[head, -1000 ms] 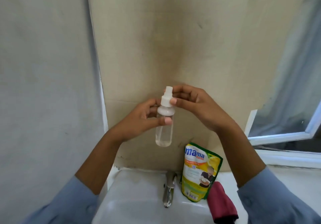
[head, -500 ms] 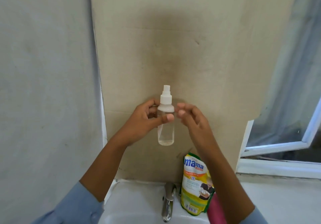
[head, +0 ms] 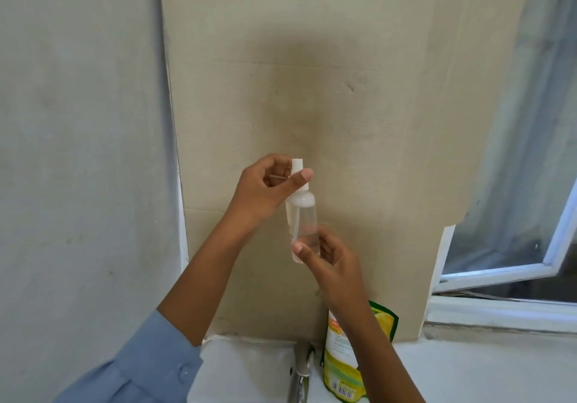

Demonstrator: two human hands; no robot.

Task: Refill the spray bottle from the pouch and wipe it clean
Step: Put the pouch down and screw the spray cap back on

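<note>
A clear plastic spray bottle (head: 302, 215) with a white spray cap is held upright in front of the cardboard wall. My left hand (head: 265, 191) grips the white cap, thumb across its front. My right hand (head: 327, 262) holds the bottle's lower end from below. A little clear liquid shows in the bottle. The yellow and green refill pouch (head: 343, 368) stands on the sink edge below, partly hidden behind my right forearm.
A metal tap (head: 301, 371) rises from the white sink (head: 243, 371) at the bottom. A cardboard sheet (head: 312, 90) covers the wall behind. An open window frame (head: 505, 271) is at the right, with a ledge below it.
My left hand has slid up from the bottle's body to the cap. My right hand has dropped from beside the cap to the bottle's base. The view has tilted upward.
</note>
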